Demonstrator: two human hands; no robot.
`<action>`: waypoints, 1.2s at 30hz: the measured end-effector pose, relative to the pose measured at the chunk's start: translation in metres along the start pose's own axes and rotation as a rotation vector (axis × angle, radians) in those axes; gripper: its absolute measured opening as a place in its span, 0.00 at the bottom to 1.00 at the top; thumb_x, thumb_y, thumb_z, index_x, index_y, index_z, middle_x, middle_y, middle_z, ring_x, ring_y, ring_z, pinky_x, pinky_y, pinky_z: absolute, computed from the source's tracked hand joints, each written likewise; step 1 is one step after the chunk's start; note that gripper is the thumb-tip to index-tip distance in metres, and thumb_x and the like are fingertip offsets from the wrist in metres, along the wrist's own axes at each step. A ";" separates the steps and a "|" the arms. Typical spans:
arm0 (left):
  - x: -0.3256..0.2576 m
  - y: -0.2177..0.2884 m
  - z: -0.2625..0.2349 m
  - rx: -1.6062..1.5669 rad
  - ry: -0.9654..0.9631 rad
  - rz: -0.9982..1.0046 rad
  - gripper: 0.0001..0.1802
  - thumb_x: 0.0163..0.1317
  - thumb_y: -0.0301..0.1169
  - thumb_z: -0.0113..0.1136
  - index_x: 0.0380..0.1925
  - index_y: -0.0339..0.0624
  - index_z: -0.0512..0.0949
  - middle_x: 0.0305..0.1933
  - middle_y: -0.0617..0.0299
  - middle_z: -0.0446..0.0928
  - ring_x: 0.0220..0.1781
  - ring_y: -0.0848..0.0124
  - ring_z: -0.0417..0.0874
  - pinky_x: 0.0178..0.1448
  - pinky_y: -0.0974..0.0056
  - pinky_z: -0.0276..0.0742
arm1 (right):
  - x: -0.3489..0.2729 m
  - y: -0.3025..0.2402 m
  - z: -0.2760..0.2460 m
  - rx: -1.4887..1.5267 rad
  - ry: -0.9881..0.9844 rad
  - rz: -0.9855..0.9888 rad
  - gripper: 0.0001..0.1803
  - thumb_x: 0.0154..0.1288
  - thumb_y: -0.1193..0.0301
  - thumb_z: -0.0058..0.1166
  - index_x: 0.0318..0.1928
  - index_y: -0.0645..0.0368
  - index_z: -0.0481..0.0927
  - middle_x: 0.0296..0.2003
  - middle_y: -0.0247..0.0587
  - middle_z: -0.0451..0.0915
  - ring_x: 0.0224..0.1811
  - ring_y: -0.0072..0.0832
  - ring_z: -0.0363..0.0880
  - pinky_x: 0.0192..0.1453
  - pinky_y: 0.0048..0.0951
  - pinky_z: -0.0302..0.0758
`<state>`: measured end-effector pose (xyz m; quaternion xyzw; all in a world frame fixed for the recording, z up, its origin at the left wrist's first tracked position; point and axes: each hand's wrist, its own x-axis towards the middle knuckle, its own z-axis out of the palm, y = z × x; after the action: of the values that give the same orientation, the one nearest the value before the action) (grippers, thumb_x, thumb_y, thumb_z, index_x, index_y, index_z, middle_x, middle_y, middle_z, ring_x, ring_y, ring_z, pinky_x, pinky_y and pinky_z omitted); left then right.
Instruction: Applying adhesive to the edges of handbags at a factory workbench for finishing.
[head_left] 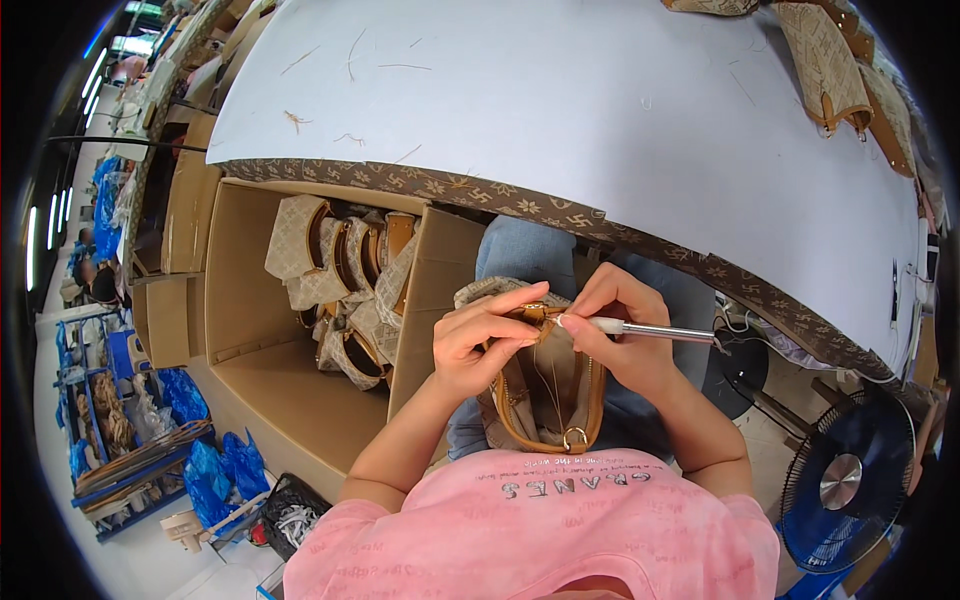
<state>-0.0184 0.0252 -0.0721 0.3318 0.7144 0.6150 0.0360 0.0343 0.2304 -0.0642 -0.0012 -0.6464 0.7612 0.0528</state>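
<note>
An open handbag [582, 395] of beige patterned cloth with tan leather trim rests on my lap. My left hand [488, 338] pinches the tan leather piece [541, 312] at its far rim. Close beside it, my right hand [628, 335] has its fingertips drawn together at the same rim. A slim pen-shaped tool [668, 331], pale at the grip and silver along the shaft, is held in my right hand and points out to the right. Loose pale threads [551, 375] hang into the bag's opening. Fingers hide the tool's working tip.
Left of my legs, a cardboard box [290, 372] holds several similar bags [350, 255]. Ahead stands a white-topped table [480, 100] with thread scraps and more bag parts [822, 75] at the far right. A black fan [842, 482] stands at lower right; blue plastic bags [222, 480] lie at left.
</note>
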 end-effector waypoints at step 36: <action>-0.052 0.063 -0.015 0.727 -0.283 0.226 0.15 0.46 0.35 0.72 0.23 0.50 0.71 0.36 0.68 0.75 0.42 0.67 0.78 0.67 0.49 0.67 | -0.030 -0.009 0.006 0.869 -0.220 0.272 0.11 0.71 0.70 0.55 0.32 0.53 0.66 0.26 0.29 0.66 0.22 0.13 0.65 0.72 0.63 0.68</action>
<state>0.0421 -0.0131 -0.0306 0.4807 0.8324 0.2704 -0.0534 0.0648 0.2230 -0.0562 0.0170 -0.2636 0.9569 -0.1208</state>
